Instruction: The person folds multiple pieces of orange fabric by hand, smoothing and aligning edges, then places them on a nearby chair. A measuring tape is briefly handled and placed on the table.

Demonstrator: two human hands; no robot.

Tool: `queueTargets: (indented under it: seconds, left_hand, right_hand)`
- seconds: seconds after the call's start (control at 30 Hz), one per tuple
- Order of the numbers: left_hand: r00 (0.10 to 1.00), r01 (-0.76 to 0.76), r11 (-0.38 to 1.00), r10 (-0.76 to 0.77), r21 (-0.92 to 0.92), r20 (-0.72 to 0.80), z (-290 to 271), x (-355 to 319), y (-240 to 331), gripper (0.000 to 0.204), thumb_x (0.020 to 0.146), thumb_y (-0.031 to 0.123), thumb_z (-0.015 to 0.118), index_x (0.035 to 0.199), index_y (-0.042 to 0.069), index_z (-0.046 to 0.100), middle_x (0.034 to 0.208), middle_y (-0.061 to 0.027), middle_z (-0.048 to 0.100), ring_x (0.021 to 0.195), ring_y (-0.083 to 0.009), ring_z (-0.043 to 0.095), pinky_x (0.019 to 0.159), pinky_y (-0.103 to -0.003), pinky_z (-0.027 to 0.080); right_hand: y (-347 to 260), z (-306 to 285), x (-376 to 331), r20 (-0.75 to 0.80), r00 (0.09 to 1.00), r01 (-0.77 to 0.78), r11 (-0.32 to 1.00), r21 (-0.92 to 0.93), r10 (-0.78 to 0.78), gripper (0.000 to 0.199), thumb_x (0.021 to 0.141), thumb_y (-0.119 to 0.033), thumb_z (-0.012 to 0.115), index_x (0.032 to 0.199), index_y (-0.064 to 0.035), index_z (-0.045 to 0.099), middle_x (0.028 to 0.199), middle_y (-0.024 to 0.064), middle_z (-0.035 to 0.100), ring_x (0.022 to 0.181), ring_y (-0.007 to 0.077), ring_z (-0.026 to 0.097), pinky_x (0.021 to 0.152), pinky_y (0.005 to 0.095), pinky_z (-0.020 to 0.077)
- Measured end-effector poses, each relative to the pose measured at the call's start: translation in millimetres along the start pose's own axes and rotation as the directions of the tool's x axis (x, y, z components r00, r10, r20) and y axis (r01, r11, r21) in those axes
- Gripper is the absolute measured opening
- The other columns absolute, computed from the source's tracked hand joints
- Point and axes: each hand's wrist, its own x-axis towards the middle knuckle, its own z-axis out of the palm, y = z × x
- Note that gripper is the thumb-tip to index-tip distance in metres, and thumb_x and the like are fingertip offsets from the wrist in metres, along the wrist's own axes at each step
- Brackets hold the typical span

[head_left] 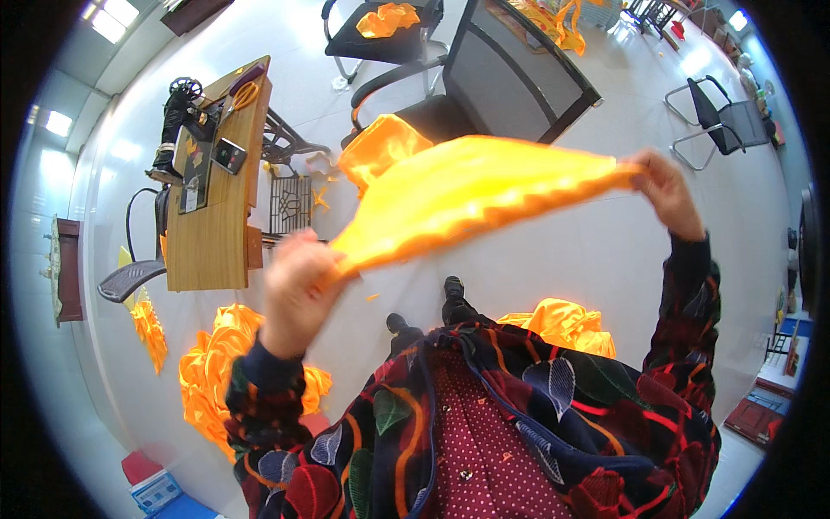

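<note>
A shiny orange piece of satin cloth (484, 186) is stretched out in the air in front of me, its near edge slightly puckered. My left hand (296, 290), a little blurred, is closed on the cloth's left corner. The right corner is pinched in my right hand (667, 192), held farther out and higher in the view. At its far left the cloth overlaps more orange satin (383, 149) by the black chair; whether the two are joined I cannot tell.
Left stands a wooden sewing table (212, 233) with a black sewing machine (175, 130), orange-handled scissors (245, 95) and a phone (229, 156). A mesh-backed chair (510, 73) is ahead. Orange cloth heaps lie left (220, 363) and right (562, 327) of my legs. Another chair (718, 121) stands far right.
</note>
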Motion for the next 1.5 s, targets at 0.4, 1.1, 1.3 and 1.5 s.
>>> queueTargets:
  seconds: [0.4,1.1,1.3,1.5]
  left_hand:
    - [0.769,0.604,0.674,-0.352,-0.426,0.533,112.1,-55.3,0.8,0.014,0.075,0.009,0.072,0.079,0.004,0.060,0.073,-0.0046,0.059,0.068,-0.0166,0.057,0.073,-0.030,0.047]
    - [0.564,0.707,0.365,-0.807,-0.606,0.172,272.5,-11.6,-298.6,0.023,0.081,0.014,0.066,0.093,0.002,0.051,0.086,-0.0021,0.055,0.078,-0.0076,0.050,0.069,-0.022,0.042]
    - [0.103,0.835,-0.095,-0.940,-0.542,0.324,367.4,-103.4,-299.9,0.064,0.081,0.031,0.067,0.126,0.000,0.033,0.118,-0.0123,0.049,0.107,-0.0189,0.048,0.089,-0.033,0.042]
    - [0.210,0.457,-0.581,-0.665,-0.673,0.717,392.9,-154.4,-248.9,0.062,0.080,0.044,0.064,0.126,0.007,0.043,0.120,-0.0061,0.054,0.109,-0.0243,0.052,0.090,-0.040,0.044]
  right_hand:
    - [95.5,26.6,-75.7,0.167,0.836,-0.547,0.775,0.316,0.523,0.006,0.088,-0.009,0.051,0.090,-0.0038,0.054,0.080,-0.0001,0.056,0.070,0.0062,0.052,0.066,0.0201,0.0450]
    - [283.1,178.3,167.7,-0.135,0.922,-0.357,0.932,0.062,0.362,0.043,0.081,-0.016,0.062,0.118,-0.0032,0.045,0.106,0.0174,0.058,0.091,0.0271,0.061,0.077,0.0335,0.0487]
    - [320.9,236.8,96.4,-0.314,0.921,-0.303,0.929,-0.212,0.229,0.055,0.079,-0.013,0.063,0.126,-0.0020,0.038,0.124,0.0199,0.044,0.117,0.0344,0.042,0.100,0.0390,0.0341]
    - [345.3,267.9,23.9,-0.362,0.501,-0.616,0.617,0.489,0.786,0.074,0.074,-0.032,0.072,0.131,-0.0055,0.033,0.130,0.0136,0.040,0.124,0.0290,0.034,0.102,0.0442,0.0246]
